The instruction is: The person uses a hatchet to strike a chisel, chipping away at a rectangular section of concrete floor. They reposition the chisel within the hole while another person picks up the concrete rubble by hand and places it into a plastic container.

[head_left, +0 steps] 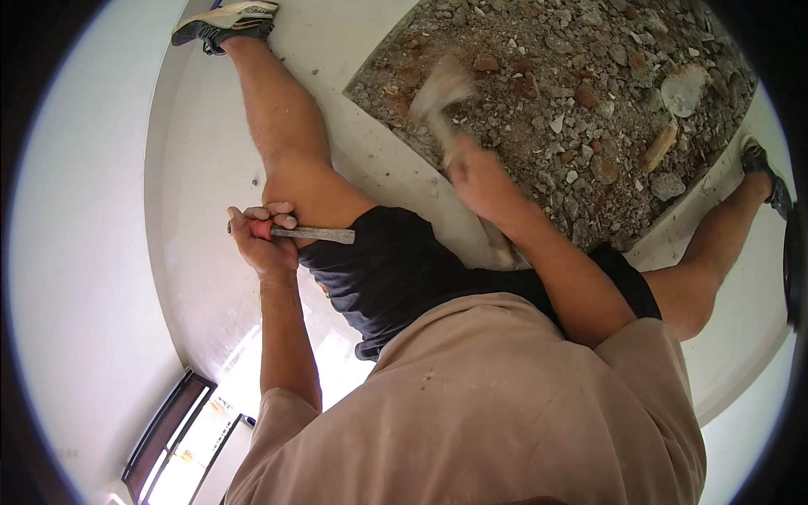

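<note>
Resting by my left thigh, my left hand is closed round the red grip of a flat metal chisel. The chisel's blade points right, across the thigh toward the dark shorts. My right hand grips the wooden handle of a hammer, whose head is smeared by motion. That head hangs over the left part of a square patch of broken rubble. The lower end of the handle shows below my right forearm. Chisel and hammer are well apart.
Pale floor borders the rubble, with small crumbs scattered on it. Among the rubble lie a large whitish chunk, a tan elongated piece and a grey stone. My legs spread either side. A white wall rises at left.
</note>
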The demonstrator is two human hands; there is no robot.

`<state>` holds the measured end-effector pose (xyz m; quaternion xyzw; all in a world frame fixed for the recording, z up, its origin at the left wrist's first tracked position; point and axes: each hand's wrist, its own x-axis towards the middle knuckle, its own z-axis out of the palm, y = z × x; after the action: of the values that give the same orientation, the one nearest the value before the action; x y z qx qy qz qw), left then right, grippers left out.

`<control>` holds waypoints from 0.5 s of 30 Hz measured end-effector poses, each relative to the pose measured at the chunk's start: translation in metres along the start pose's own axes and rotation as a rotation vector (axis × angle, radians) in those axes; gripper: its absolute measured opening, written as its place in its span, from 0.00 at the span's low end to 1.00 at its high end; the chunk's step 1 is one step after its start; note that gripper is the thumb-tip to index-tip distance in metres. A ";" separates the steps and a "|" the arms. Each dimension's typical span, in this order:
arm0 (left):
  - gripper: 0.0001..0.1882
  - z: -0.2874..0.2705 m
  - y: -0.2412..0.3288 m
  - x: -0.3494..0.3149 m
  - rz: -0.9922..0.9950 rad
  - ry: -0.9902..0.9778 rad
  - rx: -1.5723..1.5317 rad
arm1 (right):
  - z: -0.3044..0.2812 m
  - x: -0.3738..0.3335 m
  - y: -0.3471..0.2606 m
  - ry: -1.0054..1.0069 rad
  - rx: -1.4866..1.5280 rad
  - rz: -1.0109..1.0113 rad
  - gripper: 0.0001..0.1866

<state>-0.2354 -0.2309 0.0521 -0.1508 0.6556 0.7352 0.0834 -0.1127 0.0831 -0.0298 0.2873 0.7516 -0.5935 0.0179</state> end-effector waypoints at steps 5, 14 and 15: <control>0.28 -0.005 0.001 -0.004 0.016 -0.007 0.037 | -0.011 0.016 0.002 -0.331 -0.082 0.005 0.23; 0.28 0.004 0.004 0.000 -0.003 0.014 0.035 | -0.014 0.016 0.003 -0.499 -0.024 0.242 0.24; 0.28 -0.001 0.003 -0.001 0.006 0.008 0.022 | -0.020 0.019 0.000 -0.372 -0.056 0.076 0.24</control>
<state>-0.2355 -0.2318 0.0555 -0.1507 0.6642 0.7278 0.0801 -0.1219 0.1088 -0.0313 0.2001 0.7402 -0.6141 0.1867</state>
